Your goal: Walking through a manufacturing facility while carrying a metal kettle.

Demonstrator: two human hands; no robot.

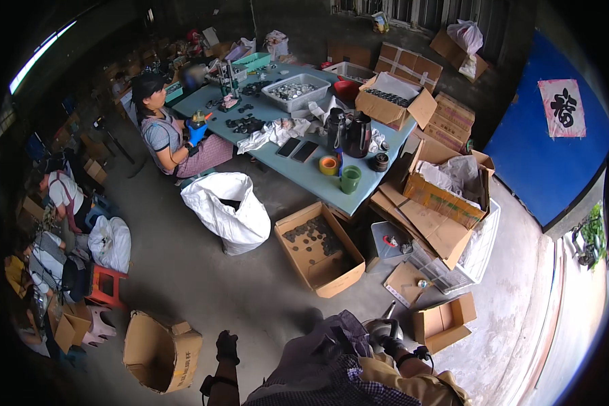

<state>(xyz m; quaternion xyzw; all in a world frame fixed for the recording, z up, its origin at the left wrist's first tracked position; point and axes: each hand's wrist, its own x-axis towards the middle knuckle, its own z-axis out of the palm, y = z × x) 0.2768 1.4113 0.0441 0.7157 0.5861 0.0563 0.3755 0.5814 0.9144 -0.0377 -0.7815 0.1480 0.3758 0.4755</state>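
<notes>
My left hand (228, 347), in a dark glove, is raised at the lower middle with its fingers curled closed. Nothing shows in it. On the right, my gloved right hand (394, 348) is closed on the handle of a silver metal kettle (372, 326). The kettle hangs beside my body with its spout pointing away from me. My hand and clothing hide part of it. Left of my left hand, an open cardboard box (186, 358) stands on the floor.
Ahead, a carton (355, 276) holds dark round pieces beside a white sack (213, 210). A co-worker (166, 135) sits at the blue-topped table (264, 157). A small open box (446, 323) and flat cardboard (404, 283) lie right. Stools (107, 287) and people are left.
</notes>
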